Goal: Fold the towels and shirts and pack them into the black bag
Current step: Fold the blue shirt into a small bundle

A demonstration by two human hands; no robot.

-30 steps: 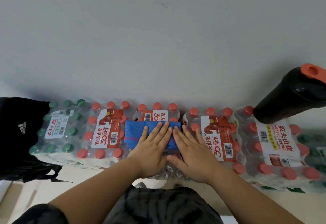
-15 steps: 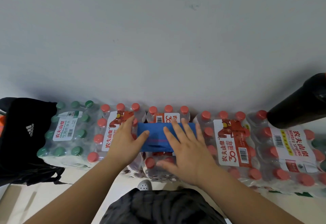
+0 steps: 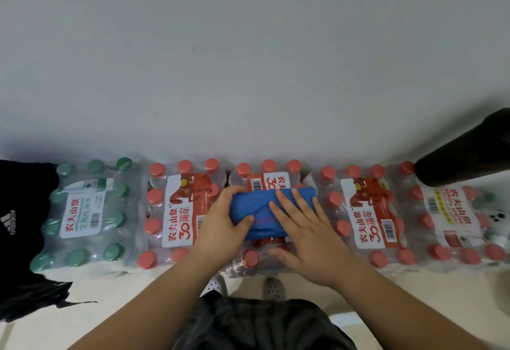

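A small folded blue towel (image 3: 258, 209) lies on top of a shrink-wrapped pack of red-capped water bottles (image 3: 265, 178) in the middle. My left hand (image 3: 220, 225) grips the towel's left end, fingers curled over its far edge and thumb on top. My right hand (image 3: 300, 228) lies flat on the towel's right half with straight, spread fingers. The black bag (image 3: 19, 225), with a white logo, sits at the far left edge, partly cut off by the frame.
Several bottle packs stand in a row against the white wall: a green-capped pack (image 3: 82, 211) at left, red-capped packs (image 3: 367, 211) at right. A dark cylinder (image 3: 466, 153) juts in at upper right. Pale floor and my sandalled feet (image 3: 273, 289) show below.
The left hand has slid to the towel's left end and curled around it. The right hand stays flat on top. The towel looks bunched narrower than before.
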